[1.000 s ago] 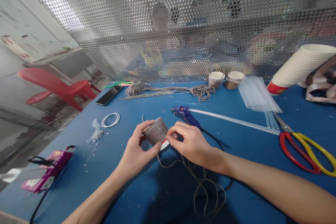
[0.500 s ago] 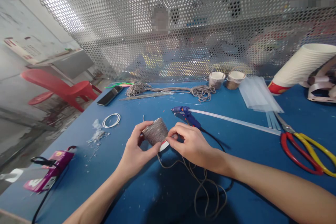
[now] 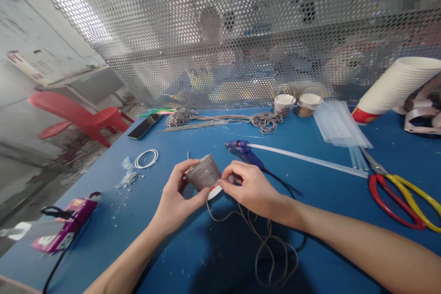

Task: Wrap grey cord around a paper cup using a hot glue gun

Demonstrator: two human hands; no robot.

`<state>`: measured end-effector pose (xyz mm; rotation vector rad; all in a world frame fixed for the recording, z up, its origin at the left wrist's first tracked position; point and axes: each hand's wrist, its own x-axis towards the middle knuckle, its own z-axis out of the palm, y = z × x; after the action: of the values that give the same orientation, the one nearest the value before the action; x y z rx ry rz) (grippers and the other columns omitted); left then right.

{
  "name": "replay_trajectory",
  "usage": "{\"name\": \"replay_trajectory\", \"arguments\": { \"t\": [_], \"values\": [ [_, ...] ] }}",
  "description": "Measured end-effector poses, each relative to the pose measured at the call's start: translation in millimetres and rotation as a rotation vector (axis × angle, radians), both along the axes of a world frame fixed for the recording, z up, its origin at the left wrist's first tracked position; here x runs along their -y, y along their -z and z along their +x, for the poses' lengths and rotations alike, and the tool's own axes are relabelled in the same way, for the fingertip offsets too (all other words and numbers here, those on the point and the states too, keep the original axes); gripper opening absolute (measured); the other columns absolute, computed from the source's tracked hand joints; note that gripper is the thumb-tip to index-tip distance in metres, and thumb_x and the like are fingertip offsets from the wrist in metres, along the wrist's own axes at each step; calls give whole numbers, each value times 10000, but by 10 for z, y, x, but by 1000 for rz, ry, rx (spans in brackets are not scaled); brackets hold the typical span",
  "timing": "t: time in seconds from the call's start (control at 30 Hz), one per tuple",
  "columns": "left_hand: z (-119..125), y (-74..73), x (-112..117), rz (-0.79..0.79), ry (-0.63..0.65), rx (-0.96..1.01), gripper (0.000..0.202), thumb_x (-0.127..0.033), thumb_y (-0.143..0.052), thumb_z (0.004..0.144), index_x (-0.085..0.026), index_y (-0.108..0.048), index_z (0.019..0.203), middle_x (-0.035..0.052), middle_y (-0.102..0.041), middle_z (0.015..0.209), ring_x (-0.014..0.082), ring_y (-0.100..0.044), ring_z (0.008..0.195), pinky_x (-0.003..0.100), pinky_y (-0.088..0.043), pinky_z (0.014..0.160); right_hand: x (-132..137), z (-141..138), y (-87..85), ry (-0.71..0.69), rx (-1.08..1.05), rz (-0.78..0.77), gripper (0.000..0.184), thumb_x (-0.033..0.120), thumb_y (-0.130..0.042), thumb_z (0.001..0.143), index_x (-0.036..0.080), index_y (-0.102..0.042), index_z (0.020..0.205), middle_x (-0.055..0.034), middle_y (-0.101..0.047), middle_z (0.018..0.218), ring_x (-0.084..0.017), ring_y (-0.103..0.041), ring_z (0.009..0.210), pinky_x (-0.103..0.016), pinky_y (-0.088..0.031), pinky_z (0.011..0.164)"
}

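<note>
A paper cup [image 3: 204, 173] wrapped in grey-brown cord lies tilted on its side, held above the blue table. Around it closes my left hand [image 3: 179, 197], thumb near the white rim and fingers on the far side. My right hand [image 3: 253, 188] pinches at the cup's rim end, where the cord [image 3: 265, 239] meets the wrapping. Loose loops of that cord trail down onto the table below my right wrist. Just beyond my right hand lies a blue glue gun [image 3: 244, 151] with a long clear glue stick in its back.
Scissors [image 3: 396, 193], clear glue sticks [image 3: 341, 124] and stacked paper cups [image 3: 396, 87] lie to the right. Two wrapped cups [image 3: 284, 104] and cord bundles [image 3: 220, 118] line the back before a perforated metal screen [image 3: 172, 69]. A phone [image 3: 144, 126], white cable coil [image 3: 146, 158] and purple power strip [image 3: 65, 225] are left.
Almost nothing differs. My left fingers have shifted slightly on the cup, and the right hand stays pinched at its rim.
</note>
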<state>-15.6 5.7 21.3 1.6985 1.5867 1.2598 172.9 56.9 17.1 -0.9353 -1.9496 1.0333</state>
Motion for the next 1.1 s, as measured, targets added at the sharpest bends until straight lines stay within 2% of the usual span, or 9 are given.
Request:
{"name": "replay_trajectory", "arguments": {
  "t": [0.6, 0.77, 1.1],
  "values": [
    [-62, 9, -21, -88, 46, 110, 471, -263, -724, 695, -242, -542, 1130, 30, -583, 1064, 152, -604, 867, 269, -509, 784, -26, -6, -1, -2, -17, -102, 96, 221, -633, 783, 180, -617, 698, 12, -616, 704, -105, -510, 623, -244, -379, 604],
    [-73, 4, -33, -99, 47, 136, 475, -273, -732, 697, -249, -543, 1132, 32, -570, 1091, 160, -588, 894, 270, -488, 796, -35, -4, 5, -4, -29, -144, 90, 232, -634, 776, 179, -622, 704, 17, -612, 688, -105, -506, 618, -245, -383, 612],
    [-213, 140, -47, -62, 138, 355, 401, -369, -680, 777, -277, -562, 1149, 9, -614, 947, 150, -546, 807, 238, -439, 705, -44, -12, -70, -19, -89, -360, 85, 201, -627, 770, 164, -598, 699, 33, -566, 659, -96, -488, 624, -231, -373, 602]
  ]
}}
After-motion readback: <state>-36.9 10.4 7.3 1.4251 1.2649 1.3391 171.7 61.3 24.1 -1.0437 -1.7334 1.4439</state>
